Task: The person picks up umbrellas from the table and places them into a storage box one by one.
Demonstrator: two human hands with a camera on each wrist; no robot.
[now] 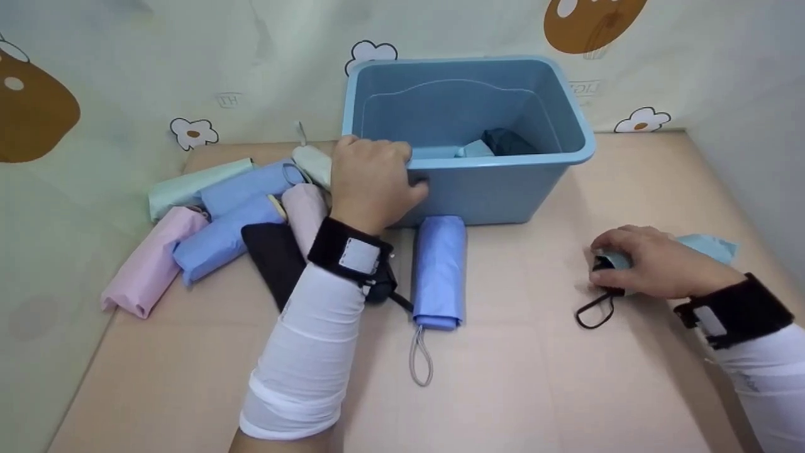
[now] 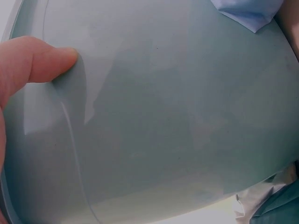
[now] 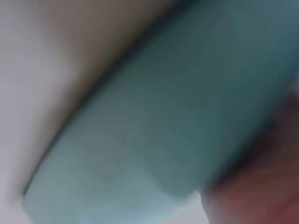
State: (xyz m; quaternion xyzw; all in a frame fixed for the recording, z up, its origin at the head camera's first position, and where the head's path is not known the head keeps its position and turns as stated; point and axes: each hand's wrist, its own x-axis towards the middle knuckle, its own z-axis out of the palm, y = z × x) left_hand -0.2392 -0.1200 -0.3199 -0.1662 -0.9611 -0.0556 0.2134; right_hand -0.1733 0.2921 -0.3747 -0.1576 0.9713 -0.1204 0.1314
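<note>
My left hand (image 1: pixel 371 179) grips the front left corner of a blue plastic bin (image 1: pixel 484 195), with its thumb (image 2: pixel 51 63) lying against the bin's wall in the left wrist view. At the right, my right hand (image 1: pixel 660 261) grips a folded teal umbrella (image 1: pixel 710 247) by its black handle end, and a black wrist loop (image 1: pixel 594 313) hangs out below. The umbrella's cloth fills the blurred right wrist view. Just in front of the bin lies a folded periwinkle umbrella (image 1: pixel 440 274), its grey loop towards me. Inside the bin are a dark folded umbrella (image 1: pixel 508 142) and a light blue piece (image 1: pixel 477 149).
Several folded umbrellas lie in a pile on the left: a pink one (image 1: pixel 154 264), a mint one (image 1: pixel 188 185), blue ones (image 1: pixel 229 236), a mauve one (image 1: pixel 303 211) and a black one (image 1: pixel 270 255). A patterned sheet (image 1: pixel 270 75) hangs behind the table.
</note>
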